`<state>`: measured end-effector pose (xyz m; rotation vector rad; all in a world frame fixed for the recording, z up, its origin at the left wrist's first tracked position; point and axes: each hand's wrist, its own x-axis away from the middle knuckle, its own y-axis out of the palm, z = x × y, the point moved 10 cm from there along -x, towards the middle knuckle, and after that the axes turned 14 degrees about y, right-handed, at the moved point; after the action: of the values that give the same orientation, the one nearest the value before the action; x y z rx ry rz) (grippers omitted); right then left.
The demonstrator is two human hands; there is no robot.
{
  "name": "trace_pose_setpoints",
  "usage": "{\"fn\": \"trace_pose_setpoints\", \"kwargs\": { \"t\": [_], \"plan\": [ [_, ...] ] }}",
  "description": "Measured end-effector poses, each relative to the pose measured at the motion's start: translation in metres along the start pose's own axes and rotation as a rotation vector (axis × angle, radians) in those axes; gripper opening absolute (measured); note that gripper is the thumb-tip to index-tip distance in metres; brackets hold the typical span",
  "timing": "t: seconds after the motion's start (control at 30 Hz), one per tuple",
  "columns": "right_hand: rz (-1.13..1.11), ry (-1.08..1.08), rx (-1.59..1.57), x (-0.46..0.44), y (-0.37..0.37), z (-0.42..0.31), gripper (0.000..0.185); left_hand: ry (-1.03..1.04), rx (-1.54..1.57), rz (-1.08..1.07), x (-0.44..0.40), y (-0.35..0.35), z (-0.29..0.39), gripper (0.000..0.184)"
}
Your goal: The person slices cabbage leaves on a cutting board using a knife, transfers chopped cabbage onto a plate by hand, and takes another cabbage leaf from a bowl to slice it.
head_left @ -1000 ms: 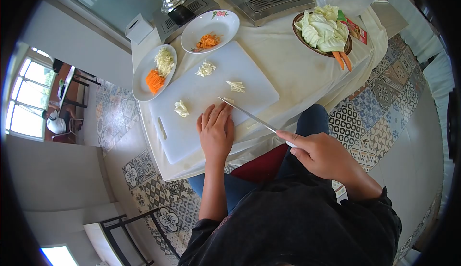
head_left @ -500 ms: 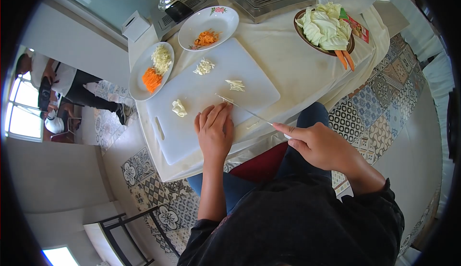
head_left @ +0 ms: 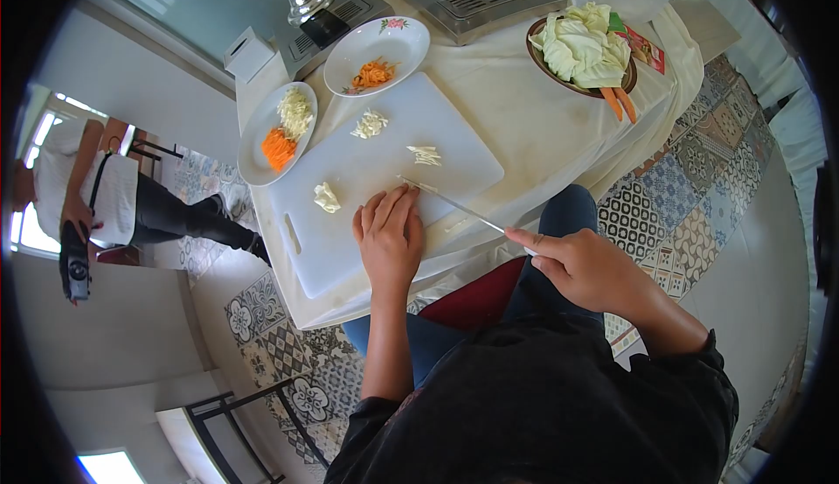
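Note:
My right hand (head_left: 581, 265) is closed around the handle of a knife (head_left: 463, 210), its index finger stretched along the top. The blade crosses the near edge of a white cutting board (head_left: 463, 147), its tip just in front of my left fingertips. My left hand (head_left: 391, 235) presses down on the board with bent fingers held together; what lies under them is hidden. A small pale sliver sits beside the blade. On the board lie a pale chunk (head_left: 326, 197), a heap of chopped pale bits (head_left: 370, 124) and a pile of thin pale strips (head_left: 425, 156).
An oval plate (head_left: 253, 147) bears shredded cabbage and carrot; a flowered bowl (head_left: 406, 51) holds carrot shreds. Cabbage leaves (head_left: 584, 51) and carrots (head_left: 619, 104) share a brown-rimmed bowl at the right. Metal stoves (head_left: 476, 3) stand behind. A person (head_left: 105, 182) with a camera is at the left.
The knife and my right hand have shifted slightly to the right, drawing the blade back. My left hand stays nearly in place. At the left, the person with the camera has come closer.

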<state>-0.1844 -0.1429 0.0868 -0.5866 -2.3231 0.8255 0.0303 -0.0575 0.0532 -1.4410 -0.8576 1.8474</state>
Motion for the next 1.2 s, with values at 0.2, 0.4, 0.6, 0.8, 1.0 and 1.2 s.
{"fn": "trace_pose_setpoints", "kwargs": {
  "t": [0.2, 0.4, 0.6, 0.8, 1.0, 1.2],
  "plan": [
    [0.118, -0.063, 0.137, 0.01, -0.011, 0.001, 0.047, -0.035, 0.033, -0.007, 0.001, 0.0, -0.003, 0.027],
    [0.327, -0.143, 0.186, -0.004, -0.011, 0.003, 0.047, 0.011, 0.01, -0.024, 0.002, 0.003, -0.002, 0.031],
    [0.405, -0.168, 0.291, -0.011, -0.011, 0.002, 0.044, -0.026, 0.022, -0.054, -0.005, 0.003, 0.003, 0.048],
    [0.446, -0.192, 0.331, -0.011, -0.009, 0.002, 0.045, -0.114, 0.036, -0.122, -0.015, 0.016, 0.001, 0.057],
    [0.437, -0.188, 0.333, -0.011, -0.006, 0.007, 0.047, -0.134, 0.014, -0.222, -0.02, 0.026, 0.001, 0.061],
    [0.358, -0.182, 0.263, -0.013, -0.004, 0.013, 0.051, -0.236, 0.198, -0.031, -0.008, 0.012, -0.013, 0.052]
  ]
}}
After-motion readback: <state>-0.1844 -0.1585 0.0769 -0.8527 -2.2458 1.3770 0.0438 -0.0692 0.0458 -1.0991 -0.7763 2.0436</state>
